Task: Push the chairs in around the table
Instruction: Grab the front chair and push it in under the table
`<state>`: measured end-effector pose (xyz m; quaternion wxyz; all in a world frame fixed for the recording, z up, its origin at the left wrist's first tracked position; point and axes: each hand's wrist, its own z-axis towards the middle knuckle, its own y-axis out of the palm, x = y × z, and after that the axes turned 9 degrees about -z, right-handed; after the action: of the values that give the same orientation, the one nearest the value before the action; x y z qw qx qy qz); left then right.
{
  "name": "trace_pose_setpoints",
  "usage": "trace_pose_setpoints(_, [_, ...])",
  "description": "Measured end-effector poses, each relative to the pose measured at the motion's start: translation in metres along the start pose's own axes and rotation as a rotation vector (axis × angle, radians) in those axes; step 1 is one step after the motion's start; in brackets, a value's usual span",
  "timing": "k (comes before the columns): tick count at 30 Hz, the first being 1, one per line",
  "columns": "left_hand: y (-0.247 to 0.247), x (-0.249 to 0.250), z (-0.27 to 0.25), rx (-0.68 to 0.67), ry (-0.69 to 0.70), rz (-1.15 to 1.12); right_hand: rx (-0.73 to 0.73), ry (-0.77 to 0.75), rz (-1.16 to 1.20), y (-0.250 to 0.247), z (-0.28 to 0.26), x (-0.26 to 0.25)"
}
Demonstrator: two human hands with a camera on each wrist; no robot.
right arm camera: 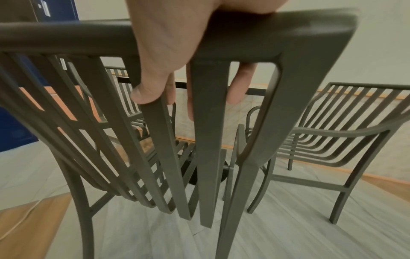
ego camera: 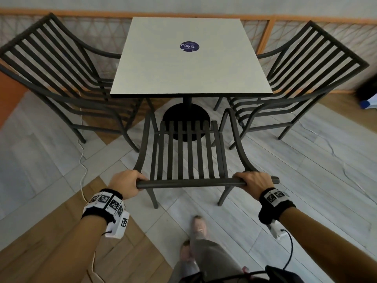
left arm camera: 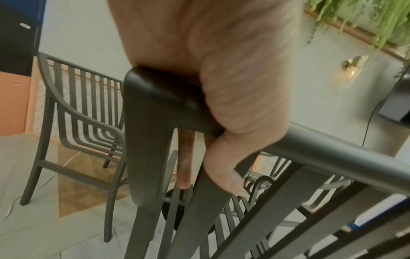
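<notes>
A dark slatted near chair point(ego camera: 188, 152) stands in front of me, its seat front just short of the square grey table point(ego camera: 191, 66). My left hand point(ego camera: 127, 185) grips the left end of its top rail point(ego camera: 193, 183); in the left wrist view the left hand point(left arm camera: 221, 105) wraps the rail's corner. My right hand point(ego camera: 254, 181) grips the right end, and the right hand point(right arm camera: 177, 57) shows fingers curled over the rail in its wrist view. A left chair point(ego camera: 57, 78) and a right chair point(ego camera: 306, 78) sit tucked against the table's sides.
The table has a black round base point(ego camera: 186, 123) and a blue sticker point(ego camera: 189, 46). A white cable point(ego camera: 82, 160) runs over the floor at the left. A lattice railing point(ego camera: 306, 29) stands behind. My feet point(ego camera: 197, 225) are right behind the near chair.
</notes>
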<state>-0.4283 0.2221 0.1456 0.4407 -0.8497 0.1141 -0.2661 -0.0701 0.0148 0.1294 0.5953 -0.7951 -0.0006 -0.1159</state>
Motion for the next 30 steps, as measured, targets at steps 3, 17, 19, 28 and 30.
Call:
trace_pose_setpoints(3, [-0.016,0.003,0.026,0.031,-0.014,0.015,-0.034,-0.003,0.015,-0.013,0.031,0.013])
trace_pose_setpoints(17, [-0.07,0.004,0.116,0.104,-0.117,0.063,-0.032,0.079,0.116,-0.034,0.139,0.048])
trace_pose_setpoints(19, [-0.073,0.003,0.123,0.112,-0.121,0.068,-0.037,0.077,0.11,-0.036,0.144,0.048])
trace_pose_setpoints(28, [-0.063,0.003,0.12,0.248,-0.122,-0.035,0.001,0.101,0.162,-0.039,0.14,0.043])
trace_pose_setpoints(30, [-0.059,0.001,0.116,0.274,-0.073,-0.069,-0.027,0.093,0.168,-0.04,0.141,0.042])
